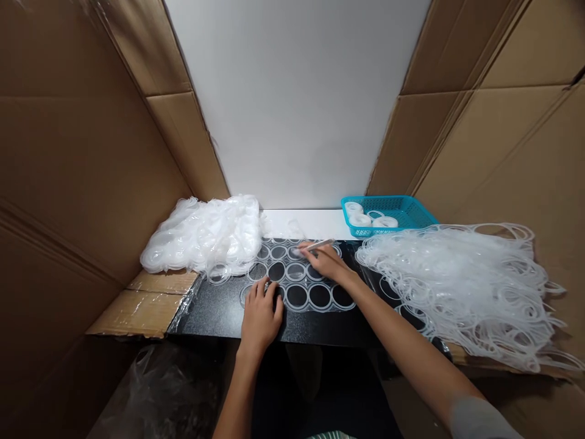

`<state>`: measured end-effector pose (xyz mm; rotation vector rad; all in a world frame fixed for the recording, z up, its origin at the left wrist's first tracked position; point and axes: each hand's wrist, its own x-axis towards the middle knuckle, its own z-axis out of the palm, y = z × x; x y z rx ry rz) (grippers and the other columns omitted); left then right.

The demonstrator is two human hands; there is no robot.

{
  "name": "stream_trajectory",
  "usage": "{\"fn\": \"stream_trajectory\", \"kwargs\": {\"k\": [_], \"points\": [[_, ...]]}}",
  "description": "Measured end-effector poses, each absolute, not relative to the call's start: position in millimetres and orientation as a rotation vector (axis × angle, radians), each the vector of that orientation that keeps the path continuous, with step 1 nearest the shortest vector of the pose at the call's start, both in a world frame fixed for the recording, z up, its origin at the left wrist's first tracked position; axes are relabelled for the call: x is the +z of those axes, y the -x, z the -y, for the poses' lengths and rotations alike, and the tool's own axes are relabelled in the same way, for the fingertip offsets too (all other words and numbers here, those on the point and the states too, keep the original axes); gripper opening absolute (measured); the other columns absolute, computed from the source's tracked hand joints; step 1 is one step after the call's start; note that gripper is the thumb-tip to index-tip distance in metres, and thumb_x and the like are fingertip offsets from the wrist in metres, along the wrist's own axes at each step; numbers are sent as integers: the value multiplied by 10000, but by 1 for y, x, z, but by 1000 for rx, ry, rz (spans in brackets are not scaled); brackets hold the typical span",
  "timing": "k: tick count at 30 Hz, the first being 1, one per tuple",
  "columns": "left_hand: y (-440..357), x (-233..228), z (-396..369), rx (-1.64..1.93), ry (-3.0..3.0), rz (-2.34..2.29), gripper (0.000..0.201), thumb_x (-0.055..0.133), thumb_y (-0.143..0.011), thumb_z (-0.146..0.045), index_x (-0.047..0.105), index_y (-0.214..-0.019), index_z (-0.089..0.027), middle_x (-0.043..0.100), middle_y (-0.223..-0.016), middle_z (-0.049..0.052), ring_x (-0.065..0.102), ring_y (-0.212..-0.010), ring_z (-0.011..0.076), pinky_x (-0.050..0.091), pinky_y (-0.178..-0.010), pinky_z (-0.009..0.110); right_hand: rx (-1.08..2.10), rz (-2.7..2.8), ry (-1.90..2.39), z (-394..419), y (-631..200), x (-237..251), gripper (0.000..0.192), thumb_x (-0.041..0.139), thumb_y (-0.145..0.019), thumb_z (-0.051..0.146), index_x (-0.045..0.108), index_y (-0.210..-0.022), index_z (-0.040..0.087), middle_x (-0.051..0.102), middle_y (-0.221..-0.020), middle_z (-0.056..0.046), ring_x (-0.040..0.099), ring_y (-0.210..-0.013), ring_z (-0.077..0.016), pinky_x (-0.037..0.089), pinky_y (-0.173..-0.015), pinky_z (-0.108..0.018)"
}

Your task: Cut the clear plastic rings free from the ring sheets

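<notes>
Sheet of joined translucent rings [297,281] lies flat on the black work surface [214,314], centre of the bench. Long axis runs left to right; ring rows run parallel to the near edge. The near edge of the sheet sits just back from the bench edge, the far edge reaching toward the white strip at the back wall.

Left hand [261,314]: palm down, fingers loosely spread, pressing the near left corner of the sheet.

Right hand [324,262]: fingers closed around a thin pale tool [315,246], which points left and slightly away; its tip touches a ring in a far row.

Left of the sheet: heap of white plastic pieces [205,235], overlapping its far left corner. Right: tangled pile of clear ring offcuts [461,283], spreading to the cardboard wall [512,140]. Behind, right of centre: turquoise basket [411,210] holding white tape rolls [361,218].
</notes>
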<state>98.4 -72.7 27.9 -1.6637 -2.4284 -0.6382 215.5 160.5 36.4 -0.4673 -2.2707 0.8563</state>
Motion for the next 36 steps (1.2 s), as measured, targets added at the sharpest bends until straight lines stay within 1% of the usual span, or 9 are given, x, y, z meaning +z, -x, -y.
{"fn": "stream_trajectory", "kwargs": {"k": [2, 5, 8, 11, 18, 22, 26, 31, 36], "points": [[-105, 32, 66, -696, 1707, 2350, 273, 504, -990, -189, 670, -1205, -214, 618, -1416, 130, 542, -1327, 326, 435, -1130, 534, 965, 2362, 395, -149, -226, 34, 219, 587, -1011, 313, 793, -1046, 247, 804, -1117, -43, 751, -1036, -233, 554, -979, -353], [-119, 33, 54, -794, 1823, 2310, 283, 525, -993, -210, 657, -1243, -205, 615, -1401, 132, 556, -1317, 294, 468, -1126, 487, 1149, 2309, 405, -134, -231, 27, 188, 622, -980, 320, 777, -972, 214, 799, -1033, -54, 746, -972, -226, 560, -942, -352], [-130, 24, 49, -727, 1817, 2382, 367, 541, -1004, -283, 625, -1347, -181, 567, -1444, 161, 503, -1379, 331, 467, -1137, 525, 1321, 2207, 454, -127, -227, 21, 189, 653, -949, 333, 767, -932, 183, 794, -984, -70, 747, -940, -231, 573, -900, -352], [-133, 15, 50, -627, 1784, 2427, 434, 504, -1033, -331, 586, -1429, -175, 517, -1487, 179, 460, -1421, 354, 435, -1165, 554, 1337, 2182, 446, -127, -225, 18, 180, 668, -941, 331, 772, -928, 184, 795, -999, -72, 747, -954, -237, 568, -930, -367], [-131, 15, 52, -567, 1801, 2419, 453, 491, -1040, -350, 566, -1461, -201, 537, -1471, 156, 459, -1408, 335, 426, -1171, 536, 1109, 2309, 296, -128, -230, 14, 168, 631, -1000, 282, 791, -991, 231, 812, -1092, -55, 743, -1069, -243, 534, -1035, -398], [-133, 18, 49, -513, 1774, 2443, 467, 506, -1031, -349, 571, -1465, -190, 547, -1473, 162, 469, -1398, 346, 430, -1161, 544, 737, 2459, 80, -128, -231, 11, 221, 563, -1045, 221, 772, -1118, 229, 799, -1165, -78, 730, -1101, -243, 534, -1000, -407], [-134, 20, 49, -494, 1770, 2446, 444, 490, -1037, -342, 583, -1448, -200, 540, -1491, 153, 458, -1416, 348, 426, -1164, 547, 446, 2557, 163, -136, -222, 15, 272, 580, -1001, 120, 744, -1210, 181, 778, -1232, -121, 726, -1109, -279, 532, -985, -434], [-135, 21, 51, -530, 1769, 2462, 427, 499, -1036, -336, 592, -1433, -211, 553, -1472, 155, 464, -1416, 352, 434, -1153, 554, 361, 2418, 529, -168, -215, 30, 381, 544, -943, 24, 750, -1229, 168, 770, -1247, -145, 720, -1141, -295, 529, -1032, -457], [-130, 19, 52, -691, 1764, 2448, 375, 556, -1005, -314, 632, -1362, -229, 568, -1417, 150, 509, -1369, 343, 466, -1122, 547, 463, 2247, 507, -184, -239, 36, 318, 511, -1014, 154, 772, -1191, 194, 780, -1224, -127, 726, -1148, -296, 547, -1032, -456]]}}
